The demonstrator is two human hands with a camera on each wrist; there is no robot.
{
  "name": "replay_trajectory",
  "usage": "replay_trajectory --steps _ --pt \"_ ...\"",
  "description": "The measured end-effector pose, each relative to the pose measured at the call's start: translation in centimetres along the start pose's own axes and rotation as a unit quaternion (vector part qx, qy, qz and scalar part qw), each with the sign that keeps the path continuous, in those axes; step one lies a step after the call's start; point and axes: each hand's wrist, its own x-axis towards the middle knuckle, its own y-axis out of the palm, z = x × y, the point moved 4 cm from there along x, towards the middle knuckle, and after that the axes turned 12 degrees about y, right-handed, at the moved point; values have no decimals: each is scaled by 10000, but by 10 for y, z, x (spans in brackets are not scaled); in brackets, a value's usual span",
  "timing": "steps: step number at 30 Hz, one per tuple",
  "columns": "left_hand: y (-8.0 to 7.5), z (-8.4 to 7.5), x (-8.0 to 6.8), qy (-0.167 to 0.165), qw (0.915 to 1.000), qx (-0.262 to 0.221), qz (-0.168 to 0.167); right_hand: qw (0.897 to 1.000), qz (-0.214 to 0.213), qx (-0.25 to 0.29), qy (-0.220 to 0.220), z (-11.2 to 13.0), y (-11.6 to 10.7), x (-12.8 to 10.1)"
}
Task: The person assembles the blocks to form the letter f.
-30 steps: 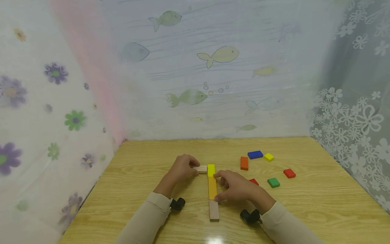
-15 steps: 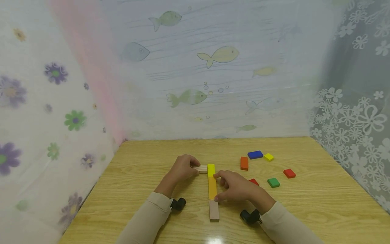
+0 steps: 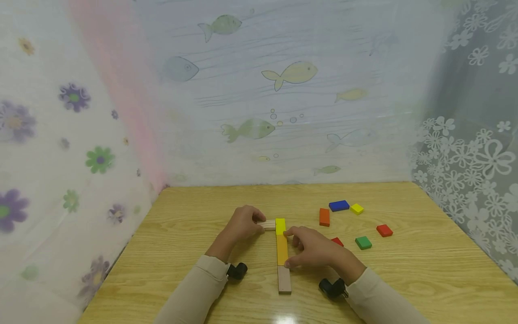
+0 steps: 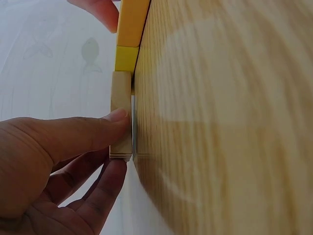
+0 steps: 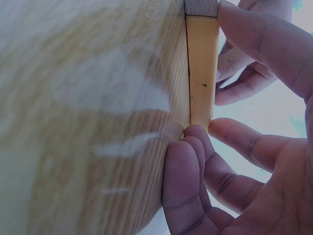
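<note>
In the head view my left hand [image 3: 244, 222] pinches a pale wooden block [image 3: 268, 224] between thumb and fingers. The left wrist view shows my thumb on the face of that wooden block [image 4: 121, 93] and fingers at its end. Its far end meets a yellow block [image 3: 280, 226], the top of a straight row. Below it in the row lie an orange block [image 3: 282, 249] and a brownish wooden block [image 3: 284, 280]. My right hand [image 3: 311, 247] touches the row's right edge, its thumb and index finger spread along the orange block [image 5: 201, 73]. Its other fingers bend loosely near the yellow end.
On the table's right side lie an orange-red block [image 3: 324, 217], a blue block [image 3: 339, 205], a small yellow block [image 3: 357, 209], a red block [image 3: 384, 230] and a green block [image 3: 363, 242]. Another red block [image 3: 337, 242] is partly hidden behind my right hand.
</note>
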Motion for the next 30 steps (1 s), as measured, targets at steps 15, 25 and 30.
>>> replay_trajectory --steps 15,25,30 --pt "2 6 1 -179 9996 -228 -51 10000 52 27 -4 -1 0 0" --pt "0 7 -1 -261 9989 -384 -18 10000 53 11 10 0 0 -1" --pt "-2 11 -4 -272 9980 -571 10 10000 51 13 11 -1 1 0"
